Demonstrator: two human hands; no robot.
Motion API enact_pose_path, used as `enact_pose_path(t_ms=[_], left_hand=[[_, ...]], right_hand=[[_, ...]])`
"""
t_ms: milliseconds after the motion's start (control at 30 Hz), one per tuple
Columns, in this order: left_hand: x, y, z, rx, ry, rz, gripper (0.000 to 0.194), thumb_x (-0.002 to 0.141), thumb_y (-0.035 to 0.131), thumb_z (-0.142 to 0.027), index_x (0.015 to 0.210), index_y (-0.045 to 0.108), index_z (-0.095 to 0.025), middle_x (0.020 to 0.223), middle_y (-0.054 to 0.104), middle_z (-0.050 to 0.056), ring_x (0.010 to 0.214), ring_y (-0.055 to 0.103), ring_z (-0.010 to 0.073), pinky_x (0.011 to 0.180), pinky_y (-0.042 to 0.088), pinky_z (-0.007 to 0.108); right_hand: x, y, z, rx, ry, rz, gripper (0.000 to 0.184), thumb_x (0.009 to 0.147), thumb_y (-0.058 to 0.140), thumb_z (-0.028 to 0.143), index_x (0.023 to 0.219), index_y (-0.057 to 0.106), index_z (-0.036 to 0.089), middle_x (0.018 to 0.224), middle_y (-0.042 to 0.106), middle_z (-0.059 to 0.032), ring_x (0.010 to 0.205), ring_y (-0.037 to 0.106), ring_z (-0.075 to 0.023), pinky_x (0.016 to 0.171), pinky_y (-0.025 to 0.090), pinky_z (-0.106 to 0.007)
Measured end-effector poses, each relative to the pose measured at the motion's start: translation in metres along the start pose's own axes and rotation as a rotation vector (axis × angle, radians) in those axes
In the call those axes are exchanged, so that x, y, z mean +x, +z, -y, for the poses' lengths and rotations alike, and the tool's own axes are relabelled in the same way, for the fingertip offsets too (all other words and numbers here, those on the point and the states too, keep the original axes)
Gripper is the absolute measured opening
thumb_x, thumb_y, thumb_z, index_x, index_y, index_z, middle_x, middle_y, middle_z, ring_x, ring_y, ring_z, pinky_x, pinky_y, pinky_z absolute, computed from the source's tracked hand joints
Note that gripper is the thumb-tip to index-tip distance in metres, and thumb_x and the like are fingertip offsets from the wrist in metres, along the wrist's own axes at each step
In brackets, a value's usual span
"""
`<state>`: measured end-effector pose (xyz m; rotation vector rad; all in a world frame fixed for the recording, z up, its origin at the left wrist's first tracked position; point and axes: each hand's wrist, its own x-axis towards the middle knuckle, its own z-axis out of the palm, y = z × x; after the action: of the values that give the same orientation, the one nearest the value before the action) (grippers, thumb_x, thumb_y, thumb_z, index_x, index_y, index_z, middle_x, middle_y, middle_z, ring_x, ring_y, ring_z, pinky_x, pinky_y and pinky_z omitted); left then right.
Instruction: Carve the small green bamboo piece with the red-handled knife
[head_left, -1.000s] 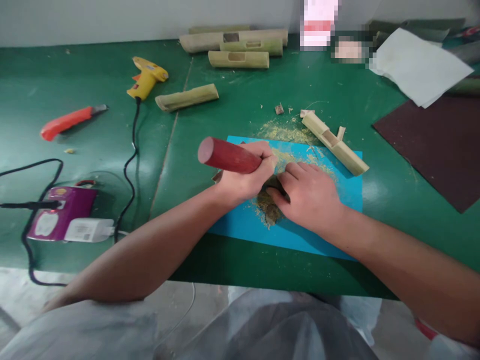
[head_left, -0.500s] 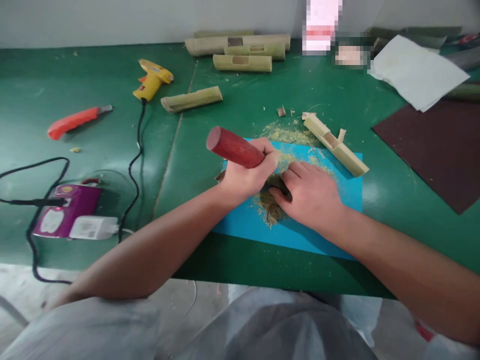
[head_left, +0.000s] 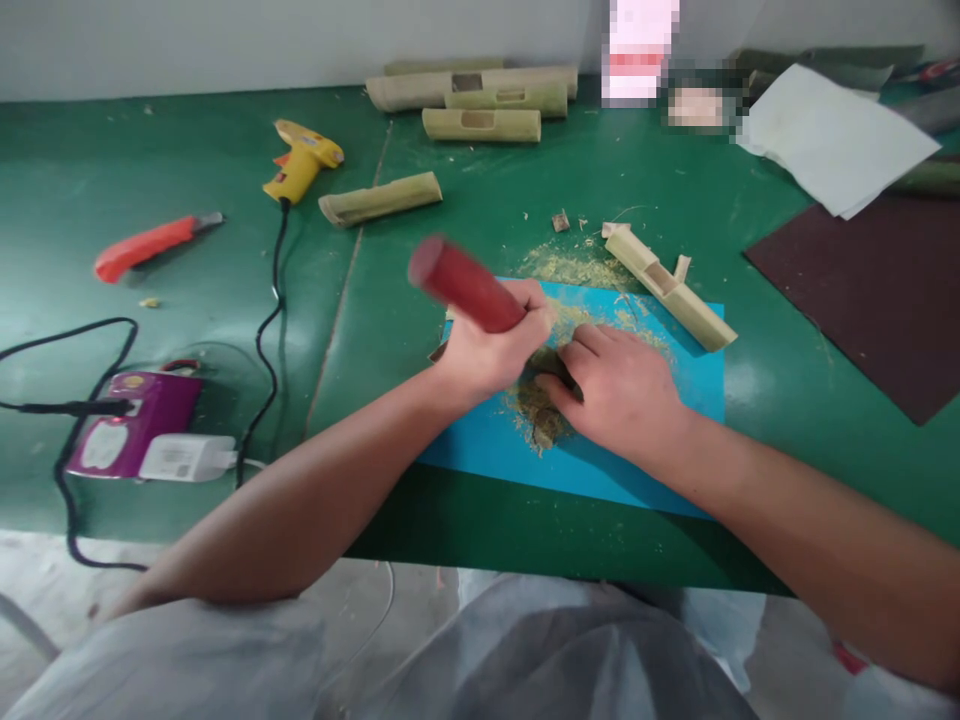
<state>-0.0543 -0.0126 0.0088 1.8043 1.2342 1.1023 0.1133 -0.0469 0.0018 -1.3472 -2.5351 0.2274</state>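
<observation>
Gripping the red handle (head_left: 469, 285), butt end tilted up, the left hand (head_left: 495, 345) is wrapped right round it! And the right hand (head_left: 626, 385) clasps the dark piece (head_left: 553, 366) between thumb and fingers, over the blue sheet (head_left: 487, 445), shavings (head_left: 541, 408) beside it, a notched bamboo tube (head_left: 701, 316) beyond.

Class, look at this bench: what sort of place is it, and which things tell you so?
Probably a small craft workshop: a yellow glue gun lies on the green table, bamboo tubes with cut openings lie near the wall, and sawdust is scattered about.
</observation>
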Motion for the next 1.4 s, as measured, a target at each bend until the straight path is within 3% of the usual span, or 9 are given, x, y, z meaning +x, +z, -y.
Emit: enact_pose_path(t_ms=[67,233,400,1067,1167,1267,1400], left_hand=[[0.0,-0.001,-0.001,-0.04,-0.016,0.017,0.023,0.07,0.056,-0.017,0.052,0.044,-0.021,0.052,0.047,-0.002,0.052,0.042,0.0111,0.055,0.041,0.03],[0.002,0.001,0.0,-0.065,-0.042,-0.127,0.024,0.071,0.057,-0.018,0.053,0.042,-0.022,0.05,0.043,-0.003,0.05,0.038,0.01,0.052,0.036,0.03],[0.004,0.003,0.001,-0.002,0.027,-0.093,0.025,0.074,0.056,-0.019,0.055,0.04,-0.022,0.054,0.046,-0.003,0.054,0.043,0.0104,0.056,0.037,0.031],[0.004,0.003,0.002,0.009,0.044,-0.06,0.023,0.077,0.056,-0.022,0.057,0.045,-0.022,0.057,0.049,-0.003,0.056,0.046,0.0113,0.058,0.04,0.03],[0.003,0.002,0.003,0.017,0.03,-0.065,0.023,0.076,0.057,-0.023,0.057,0.045,-0.022,0.057,0.049,-0.003,0.056,0.046,0.0114,0.058,0.04,0.03],[0.001,0.001,0.005,0.006,0.002,-0.072,0.025,0.076,0.058,-0.025,0.056,0.043,-0.022,0.056,0.049,-0.003,0.056,0.045,0.0116,0.057,0.039,0.029],[-0.001,0.0,0.007,-0.023,-0.03,-0.082,0.022,0.075,0.059,-0.025,0.056,0.047,-0.022,0.054,0.047,-0.003,0.053,0.042,0.011,0.054,0.039,0.029]], right_hand=[[0.001,-0.001,0.0,0.007,0.001,0.018,0.028,0.101,0.058,0.035,0.09,0.075,0.016,0.09,0.071,-0.0092,0.085,0.06,-0.0224,0.072,0.032,-0.036],[0.0,-0.002,0.0,-0.01,0.02,0.006,0.028,0.101,0.058,0.035,0.091,0.076,0.016,0.091,0.071,-0.0093,0.086,0.06,-0.0224,0.073,0.032,-0.036],[-0.001,0.001,0.0,-0.012,0.018,-0.013,0.027,0.101,0.059,0.035,0.091,0.075,0.016,0.091,0.071,-0.0093,0.086,0.059,-0.0222,0.074,0.032,-0.036],[-0.001,-0.006,0.003,-0.095,-0.006,0.013,0.028,0.102,0.059,0.038,0.095,0.075,0.017,0.092,0.072,-0.01,0.09,0.062,-0.0246,0.074,0.032,-0.037],[-0.007,-0.017,0.005,-0.151,-0.004,-0.003,0.038,0.1,0.062,0.05,0.102,0.075,0.014,0.099,0.073,-0.0134,0.097,0.064,-0.0284,0.079,0.038,-0.039],[-0.022,-0.031,-0.001,-0.189,0.026,0.006,0.064,0.091,0.068,0.068,0.114,0.073,0.009,0.112,0.072,-0.019,0.104,0.065,-0.0343,0.085,0.045,-0.043],[-0.052,-0.041,-0.021,-0.174,-0.042,0.016,0.079,0.083,0.077,0.069,0.133,0.066,0.009,0.14,0.065,-0.023,0.126,0.06,-0.0392,0.103,0.048,-0.051]])
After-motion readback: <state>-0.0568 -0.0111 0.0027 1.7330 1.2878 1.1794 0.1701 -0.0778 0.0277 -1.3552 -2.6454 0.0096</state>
